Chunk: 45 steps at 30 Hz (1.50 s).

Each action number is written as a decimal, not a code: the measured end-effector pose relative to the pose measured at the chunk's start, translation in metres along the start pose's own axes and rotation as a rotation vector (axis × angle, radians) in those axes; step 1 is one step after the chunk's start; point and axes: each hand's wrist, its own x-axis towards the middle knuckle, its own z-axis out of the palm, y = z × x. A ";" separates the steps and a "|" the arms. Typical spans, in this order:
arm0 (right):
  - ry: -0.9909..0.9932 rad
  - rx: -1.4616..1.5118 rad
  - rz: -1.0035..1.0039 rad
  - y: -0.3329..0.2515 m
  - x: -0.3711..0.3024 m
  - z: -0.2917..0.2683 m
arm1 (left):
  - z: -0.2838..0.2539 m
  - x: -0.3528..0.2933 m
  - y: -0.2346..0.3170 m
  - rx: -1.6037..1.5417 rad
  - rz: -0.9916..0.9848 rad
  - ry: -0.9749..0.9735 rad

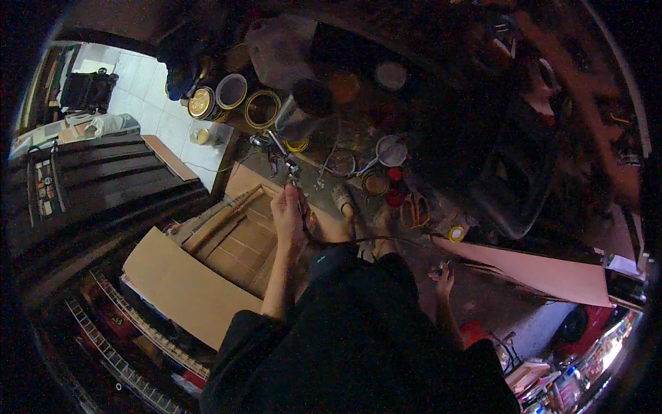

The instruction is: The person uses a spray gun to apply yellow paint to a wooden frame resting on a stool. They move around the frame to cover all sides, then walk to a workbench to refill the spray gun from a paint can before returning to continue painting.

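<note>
My left hand [288,217] is closed in front of my body, gripping a silver spray gun [276,153] by its lower end. A thin dark hose [358,241] runs from beside that hand to the right. Beyond the gun stands a shiny metal can [301,112]; whether it touches the gun I cannot tell. Low at my right side, my right hand [445,277] is curled round something small and partly shiny, too dim to make out. Below the left hand lies an open cardboard box [252,241] with its flaps spread.
Several paint cans, one a gold-topped can [201,103], crowd the floor ahead. A strainer [392,150] and orange-handled scissors [415,210] lie near my feet. Dark ridged panels [117,172] stand left, a cardboard sheet [538,269] right. A dark chair [514,172] is at right.
</note>
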 end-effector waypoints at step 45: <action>0.101 0.289 0.133 0.015 0.008 -0.004 | 0.050 0.102 0.033 1.388 0.615 0.146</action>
